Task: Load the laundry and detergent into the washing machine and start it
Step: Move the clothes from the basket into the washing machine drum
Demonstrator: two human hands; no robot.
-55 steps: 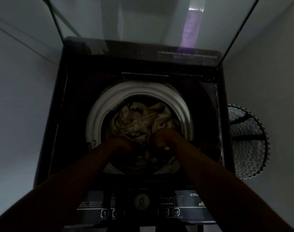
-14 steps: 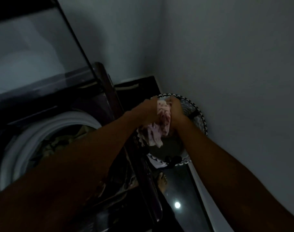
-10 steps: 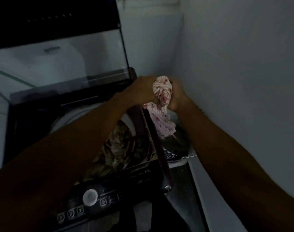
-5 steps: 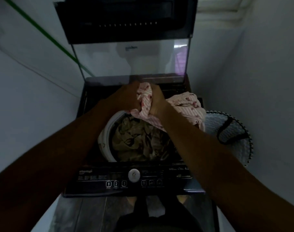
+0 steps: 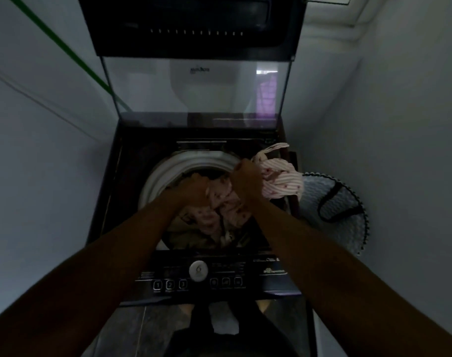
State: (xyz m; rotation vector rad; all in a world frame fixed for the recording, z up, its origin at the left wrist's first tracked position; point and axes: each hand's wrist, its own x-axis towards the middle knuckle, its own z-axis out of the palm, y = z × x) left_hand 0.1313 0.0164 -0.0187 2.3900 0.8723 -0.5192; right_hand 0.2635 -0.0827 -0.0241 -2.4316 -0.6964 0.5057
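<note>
Between pale walls, washing machine (image 5: 111,207) stands beside laundry basket (image 5: 348,235).

Both arms reach forward and down. The left hand (image 5: 194,190) and right hand (image 5: 246,182) are close together, fingers curled tight, gripping.

Dim all round; my forearms are near-black silhouettes, the raised clear glass washer lid (image 5: 194,91) reflects a pale purplish window, edges bow.
</note>
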